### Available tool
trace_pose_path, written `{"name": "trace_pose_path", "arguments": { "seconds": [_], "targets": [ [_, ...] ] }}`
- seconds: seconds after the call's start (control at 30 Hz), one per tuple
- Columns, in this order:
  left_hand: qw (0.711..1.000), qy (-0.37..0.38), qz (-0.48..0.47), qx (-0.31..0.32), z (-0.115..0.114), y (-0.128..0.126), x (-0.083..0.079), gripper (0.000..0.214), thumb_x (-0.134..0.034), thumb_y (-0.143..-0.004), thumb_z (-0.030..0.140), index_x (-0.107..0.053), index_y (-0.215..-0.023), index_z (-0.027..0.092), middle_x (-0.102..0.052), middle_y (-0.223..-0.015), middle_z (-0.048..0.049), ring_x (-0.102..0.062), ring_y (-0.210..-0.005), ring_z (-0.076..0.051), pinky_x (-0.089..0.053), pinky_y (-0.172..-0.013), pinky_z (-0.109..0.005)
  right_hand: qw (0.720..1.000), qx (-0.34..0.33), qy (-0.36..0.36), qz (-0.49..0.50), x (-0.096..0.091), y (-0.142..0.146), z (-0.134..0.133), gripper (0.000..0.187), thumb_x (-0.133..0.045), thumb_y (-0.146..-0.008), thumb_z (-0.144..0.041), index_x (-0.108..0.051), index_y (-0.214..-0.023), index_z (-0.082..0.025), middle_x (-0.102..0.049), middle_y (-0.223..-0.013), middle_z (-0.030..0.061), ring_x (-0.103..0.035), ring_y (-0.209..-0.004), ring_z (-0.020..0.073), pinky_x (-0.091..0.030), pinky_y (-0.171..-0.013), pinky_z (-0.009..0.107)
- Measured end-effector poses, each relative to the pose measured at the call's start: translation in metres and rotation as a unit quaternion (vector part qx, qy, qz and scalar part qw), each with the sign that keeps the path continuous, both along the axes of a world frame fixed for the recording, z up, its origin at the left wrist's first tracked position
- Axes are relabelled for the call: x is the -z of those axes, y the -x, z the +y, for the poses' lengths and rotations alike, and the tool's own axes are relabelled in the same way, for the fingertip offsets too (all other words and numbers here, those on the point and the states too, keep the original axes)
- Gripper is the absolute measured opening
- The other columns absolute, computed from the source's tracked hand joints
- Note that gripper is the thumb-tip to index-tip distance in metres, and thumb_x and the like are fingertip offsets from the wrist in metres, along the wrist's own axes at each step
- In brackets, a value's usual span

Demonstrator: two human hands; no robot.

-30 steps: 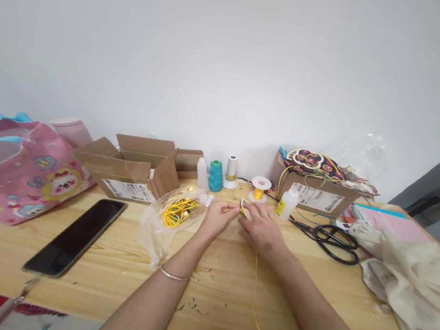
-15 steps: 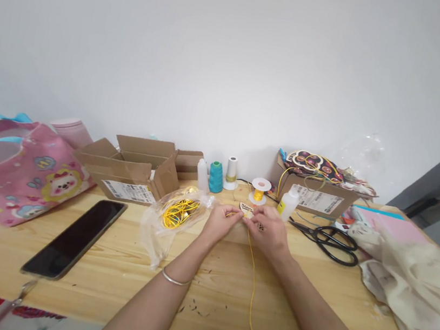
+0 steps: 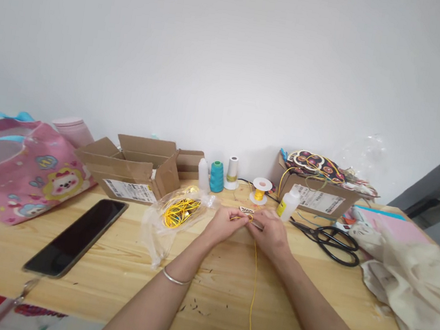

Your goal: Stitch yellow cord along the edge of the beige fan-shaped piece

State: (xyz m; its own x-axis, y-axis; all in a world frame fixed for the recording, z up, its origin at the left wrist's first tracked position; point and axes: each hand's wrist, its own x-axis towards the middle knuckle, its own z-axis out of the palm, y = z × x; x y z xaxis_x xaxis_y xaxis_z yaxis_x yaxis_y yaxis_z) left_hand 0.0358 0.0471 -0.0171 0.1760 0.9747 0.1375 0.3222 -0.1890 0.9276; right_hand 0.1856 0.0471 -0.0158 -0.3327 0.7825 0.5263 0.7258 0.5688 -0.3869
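Together, the left hand (image 3: 224,224) and the right hand (image 3: 271,233) meet fingertip to fingertip at the middle of the wooden table (image 3: 115,270), both pinched narrow on a yellow cord (image 3: 254,279). A small pale charm (image 3: 247,210) peeks out just above the fingers at 12 o'clock; how it joins the cord is too small to tell. From the pinch the cord runs down toward 6 o'clock, across the table to its near edge between the two forearms. A thin silver bangle (image 3: 174,278) circles the left wrist.

At 9 o'clock of the hands, just beside the left one, lies a clear plastic bag (image 3: 163,222) with a tangle of yellow cord inside. Farther out at 8 o'clock a dark phone (image 3: 75,236) lies flat, and beyond it a pink cartoon bag (image 3: 34,177). At 10 o'clock stands an open cardboard box (image 3: 133,172).

At 12 o'clock, near the wall, stand a teal thread cone (image 3: 216,176), a white spool (image 3: 231,172) and a small reel of yellow cord (image 3: 260,190). A white squeeze bottle (image 3: 288,204) stands at 1 o'clock, just beside the right hand, with a second box (image 3: 317,198) heaped with patterned pieces behind it. Black scissors (image 3: 332,239) lie at 3 o'clock, and cream cloth (image 3: 416,280) lies beyond them.
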Motion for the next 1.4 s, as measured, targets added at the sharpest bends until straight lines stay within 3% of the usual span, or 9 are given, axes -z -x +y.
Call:
{"name": "trace_pose_path", "arguments": {
  "seconds": [0.13, 0.3, 0.6, 0.73, 0.83, 0.9, 1.0, 1.3, 1.4],
  "targets": [
    [0.992, -0.055, 0.107, -0.038, 0.001, 0.019, -0.013, 0.033, -0.042, -0.075, 0.037, -0.064, -0.072, 0.013, -0.063, -0.065, -0.0027, -0.053, -0.058, -0.014, -0.04, -0.055, -0.024, 0.999, 0.022, -0.02, 0.024, 0.0, -0.003, 0.001, 0.014, -0.052, -0.073, -0.026, -0.064, -0.069, -0.02, -0.062, -0.07, 0.0033, -0.051, -0.07, 0.0166, -0.038, -0.063, 0.027],
    [0.966, -0.084, 0.242, -0.045, 0.0, 0.047, -0.022, 0.023, -0.048, -0.071, 0.028, -0.063, -0.086, 0.018, -0.062, -0.087, -0.0045, -0.054, -0.073, -0.016, -0.04, -0.066, -0.026, 0.995, 0.066, -0.039, 0.062, 0.004, -0.007, 0.005, 0.015, -0.051, -0.072, -0.028, -0.064, -0.071, -0.021, -0.063, -0.07, 0.0028, -0.052, -0.068, 0.0164, -0.038, -0.061, 0.027],
    [0.942, -0.048, 0.332, -0.001, -0.006, 0.042, -0.021, 0.027, -0.055, -0.064, 0.04, -0.064, -0.077, 0.018, -0.061, -0.07, -0.003, -0.052, -0.064, -0.015, -0.036, -0.056, -0.024, 0.995, 0.062, -0.045, 0.071, 0.003, -0.006, 0.005, 0.015, -0.052, -0.072, -0.028, -0.064, -0.069, -0.02, -0.063, -0.068, 0.0025, -0.052, -0.068, 0.0169, -0.039, -0.06, 0.027],
    [0.967, -0.01, 0.217, 0.134, -0.013, 0.038, -0.035, 0.03, -0.05, -0.069, 0.042, -0.064, -0.069, 0.016, -0.062, -0.076, -0.0036, -0.052, -0.065, -0.012, -0.037, -0.055, -0.021, 0.994, 0.06, -0.041, 0.078, 0.004, -0.006, 0.006, 0.015, -0.052, -0.072, -0.029, -0.064, -0.07, -0.019, -0.063, -0.07, 0.0028, -0.053, -0.069, 0.0169, -0.04, -0.062, 0.027],
    [0.953, 0.074, 0.132, 0.262, -0.018, 0.034, -0.042, 0.034, -0.046, -0.072, 0.043, -0.064, -0.077, 0.015, -0.062, -0.075, -0.004, -0.051, -0.059, -0.01, -0.036, -0.05, -0.019, 0.994, 0.056, -0.035, 0.082, 0.005, -0.007, 0.007, 0.016, -0.052, -0.072, -0.029, -0.064, -0.072, -0.019, -0.064, -0.072, 0.0032, -0.053, -0.07, 0.0171, -0.04, -0.064, 0.028],
    [0.967, 0.08, 0.108, 0.216, -0.017, 0.03, -0.039, 0.036, -0.043, -0.074, 0.043, -0.063, -0.084, 0.014, -0.062, -0.07, -0.0038, -0.05, -0.053, -0.009, -0.035, -0.047, -0.019, 0.995, 0.054, -0.031, 0.083, 0.005, -0.007, 0.007, 0.016, -0.051, -0.072, -0.028, -0.064, -0.073, -0.019, -0.064, -0.073, 0.0033, -0.053, -0.071, 0.0172, -0.04, -0.064, 0.028],
    [0.989, -0.03, 0.14, 0.045, -0.011, 0.026, -0.026, 0.032, -0.046, -0.073, 0.039, -0.063, -0.084, 0.015, -0.063, -0.072, -0.0045, -0.052, -0.058, -0.012, -0.038, -0.054, -0.022, 0.995, 0.053, -0.027, 0.082, 0.005, -0.007, 0.007, 0.015, -0.051, -0.073, -0.028, -0.064, -0.073, -0.02, -0.064, -0.073, 0.0032, -0.053, -0.071, 0.0174, -0.04, -0.064, 0.028],
    [0.946, -0.064, 0.316, 0.034, -0.004, 0.029, -0.013, 0.011, -0.056, -0.063, 0.026, -0.062, -0.06, 0.017, -0.06, -0.06, -0.002, -0.052, -0.057, -0.014, -0.036, -0.055, -0.023, 0.995, 0.056, -0.021, 0.077, 0.002, -0.005, 0.004, 0.015, -0.052, -0.072, -0.028, -0.064, -0.072, -0.02, -0.064, -0.072, 0.0037, -0.053, -0.07, 0.0171, -0.04, -0.063, 0.028],
    [0.953, -0.085, 0.279, -0.087, 0.0, 0.032, -0.017, 0.016, -0.047, -0.07, 0.023, -0.06, -0.064, 0.015, -0.062, -0.064, -0.0044, -0.054, -0.061, -0.015, -0.038, -0.058, -0.025, 0.995, 0.058, -0.021, 0.078, 0.003, -0.005, 0.004, 0.014, -0.052, -0.072, -0.028, -0.064, -0.07, -0.019, -0.063, -0.072, 0.004, -0.053, -0.069, 0.017, -0.04, -0.062, 0.028]
  ]
}}
